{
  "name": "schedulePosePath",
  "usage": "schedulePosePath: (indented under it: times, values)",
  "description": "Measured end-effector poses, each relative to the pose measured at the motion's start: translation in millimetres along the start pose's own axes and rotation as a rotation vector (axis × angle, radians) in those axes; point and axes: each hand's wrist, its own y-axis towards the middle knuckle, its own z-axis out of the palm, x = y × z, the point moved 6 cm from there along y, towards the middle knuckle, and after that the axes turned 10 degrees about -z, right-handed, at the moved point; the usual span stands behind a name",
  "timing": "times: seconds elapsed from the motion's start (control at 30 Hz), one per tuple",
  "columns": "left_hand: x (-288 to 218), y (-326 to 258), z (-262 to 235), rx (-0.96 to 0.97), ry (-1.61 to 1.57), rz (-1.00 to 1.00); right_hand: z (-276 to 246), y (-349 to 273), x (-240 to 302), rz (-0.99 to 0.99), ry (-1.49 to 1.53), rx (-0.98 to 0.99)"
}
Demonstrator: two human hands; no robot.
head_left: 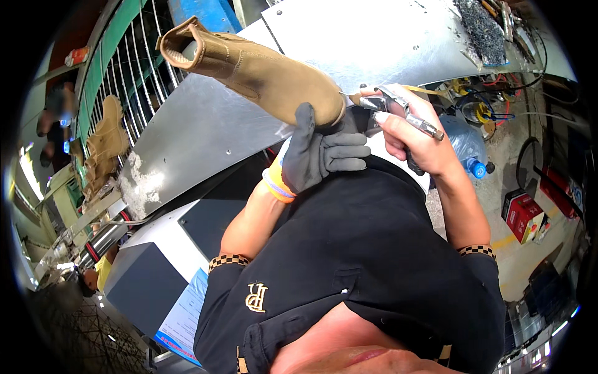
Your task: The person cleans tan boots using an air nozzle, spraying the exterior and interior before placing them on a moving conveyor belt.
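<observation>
The tan boot (261,71) is held up in the air over a slanting sheet-metal surface (205,131). Its open shaft points up and away to the left, and its toe end comes down to the left hand (317,153). That hand wears a grey glove with an orange cuff. It carries the boot from beneath: the thumb stands up against the toe and the fingers lie out flat to the right under the sole. The boot therefore sits directly above and to the left of this hand, touching it.

Just to the right, the bare right hand (414,134) is closed round a metal blow-gun-like tool (398,109). The tool's thin nozzle points left at the boot's toe, its tip just beside or at the sole edge. Whether it touches cannot be told.

As I judge it, the step in hand is working the nozzle along the toe and sole edge. Carrying on would call for the left hand to hold the boot steady, or turn it, while the nozzle stays close to the seam.

Well to the left of the hands, more tan boots (106,137) hang by a green railed rack (124,68). To the right of the right hand lie a clear water bottle (464,146) and, further off, a red box (523,215).
</observation>
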Motion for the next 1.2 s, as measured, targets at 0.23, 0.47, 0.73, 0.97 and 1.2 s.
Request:
schedulePosePath:
  times: [0.23, 0.47, 0.73, 0.97, 1.2]
  values:
    - [-10.5, 27.0, 23.7, 0.138, 0.043, 0.049, -2.0, -5.6, 14.5, -0.059, -0.086, -0.126]
    - [-26.8, 57.0, 31.3, 0.208, 0.138, 0.127, 1.8, -18.4, -15.9, -0.366, -0.273, -0.325]
    - [-36.1, 79.6, 25.2, 0.62, 0.051, 0.318, 13.1, -11.7, -33.4, -0.51, -0.543, -0.338]
    - [-75.5, -46.0, 31.0, -0.139, 1.589, 0.517, -37.7, -13.4, -36.6, -0.491, 0.09, -0.059]
    - [-186.4, -189.8, -4.0, -0.803, 1.149, 1.079, -113.7, 27.6, 13.8, -0.726, -0.145, -0.415]
